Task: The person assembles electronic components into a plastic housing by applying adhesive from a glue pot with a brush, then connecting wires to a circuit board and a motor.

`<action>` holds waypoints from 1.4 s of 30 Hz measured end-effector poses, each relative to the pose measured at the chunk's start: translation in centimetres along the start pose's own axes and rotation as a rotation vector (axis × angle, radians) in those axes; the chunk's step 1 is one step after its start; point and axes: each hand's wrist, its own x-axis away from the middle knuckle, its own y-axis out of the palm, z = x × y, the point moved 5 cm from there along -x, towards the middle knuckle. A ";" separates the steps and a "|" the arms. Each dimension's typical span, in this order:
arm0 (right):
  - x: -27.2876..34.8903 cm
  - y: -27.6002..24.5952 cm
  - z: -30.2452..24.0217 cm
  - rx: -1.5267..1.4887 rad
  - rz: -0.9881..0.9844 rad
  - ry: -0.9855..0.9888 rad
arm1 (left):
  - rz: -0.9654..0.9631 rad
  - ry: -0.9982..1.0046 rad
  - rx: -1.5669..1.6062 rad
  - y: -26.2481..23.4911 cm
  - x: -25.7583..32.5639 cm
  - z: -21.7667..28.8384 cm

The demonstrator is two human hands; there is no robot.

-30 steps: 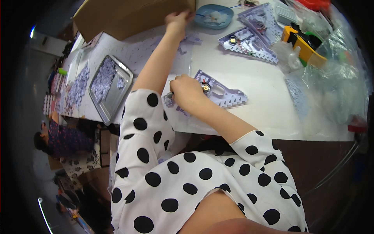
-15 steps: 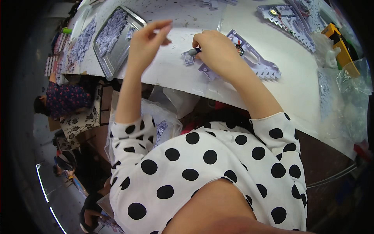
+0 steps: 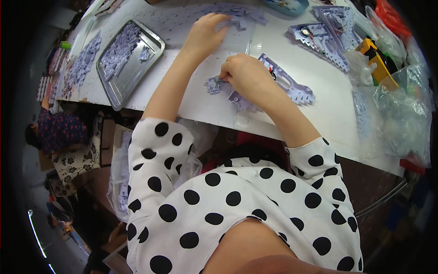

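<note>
My left hand (image 3: 205,37) reaches forward over the table with its fingers stretched out and thumb apart, holding nothing visible. Just past its fingertips lie several loose pale purple plastic pieces (image 3: 237,23). My right hand (image 3: 248,76) has its fingers closed on a small grey part (image 3: 220,79), beside a little pale purple square piece (image 3: 213,86). Partly under that hand rests a pale purple toy-gun half shell (image 3: 301,93) with a toothed edge, a grip opening and a small round part with red wire. The right palm and wrist hide its middle.
A metal tray (image 3: 155,55) of small purple parts stands at the left, beside a loose heap (image 3: 86,59). More half shells (image 3: 315,39), a yellow-and-black object (image 3: 376,61) and clear plastic bags (image 3: 397,114) lie at the right. A blue dish (image 3: 289,5) sits at the far edge.
My left hand has moved forward and right, from near the tray toward the far loose pieces. My right hand stays by the half shell. The whole view has shifted slightly.
</note>
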 end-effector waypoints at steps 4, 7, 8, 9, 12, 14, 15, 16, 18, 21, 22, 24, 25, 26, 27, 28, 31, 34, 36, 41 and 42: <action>0.1 0.1 -0.5 0.031 0.025 -0.014 | -0.092 0.354 -0.315 4.8 -2.5 -0.7; 0.2 0.3 -0.5 0.069 0.026 -0.061 | -0.232 0.408 -0.450 5.6 -2.3 -1.3; 0.2 0.4 -0.5 0.110 0.031 -0.056 | -0.311 0.400 -0.447 4.9 -1.9 -1.3; 0.2 0.4 -0.4 0.153 0.038 -0.042 | -0.332 0.397 -0.443 4.4 -1.3 -0.8; 0.5 -0.4 -0.3 0.143 0.088 -0.057 | -0.303 0.134 -0.244 0.9 1.2 0.7; 0.5 -0.2 -0.2 0.104 0.118 -0.071 | -0.307 -0.006 -0.288 -1.2 3.8 0.9; 0.4 0.0 -0.3 0.074 0.145 -0.100 | -0.292 -0.151 -0.335 -2.4 4.9 0.0; 0.2 0.1 0.0 0.076 0.147 -0.090 | -0.299 -0.145 -0.329 -2.9 5.8 -0.7; 0.1 -0.3 0.2 0.007 0.197 -0.128 | -0.304 -0.189 -0.155 -3.6 7.5 -2.7; -0.1 -0.4 0.1 0.017 0.128 -0.102 | -0.370 -0.208 0.007 -4.7 8.7 -4.2; -0.2 -0.4 0.0 0.021 0.128 -0.092 | -0.363 -0.231 0.013 -5.2 9.0 -4.2; -0.6 0.2 -0.1 0.006 0.052 -0.064 | -0.377 -0.215 0.075 -5.2 9.8 -3.8; -0.8 0.1 0.3 0.001 0.056 -0.060 | -0.384 -0.205 0.128 -5.3 10.0 -3.7; -0.9 0.0 0.7 0.028 0.042 -0.074 | -0.398 -0.176 0.192 -5.0 10.2 -4.0; -0.9 0.0 0.8 0.054 0.031 -0.083 | -0.410 -0.174 0.186 -4.7 10.1 -4.4; -0.8 -0.4 0.3 0.037 0.034 -0.085 | -0.383 -0.150 0.198 -4.8 10.1 -4.3; -1.3 -1.4 0.2 0.007 -0.056 -0.004 | -0.334 -0.194 0.137 -5.1 10.7 -3.1; -1.7 -1.2 0.5 0.076 -0.059 -0.203 | -0.131 -0.072 0.028 -5.9 11.0 -1.7; -0.5 -2.3 0.7 0.007 -0.009 -0.203 | -0.069 -0.117 0.222 -5.6 12.6 -0.6; 0.4 -3.0 1.4 0.064 0.243 -0.335 | 0.024 -0.147 0.353 -3.9 15.0 2.1; 0.5 -3.3 1.2 0.086 0.244 -0.339 | 0.013 -0.149 0.347 -3.6 15.2 2.0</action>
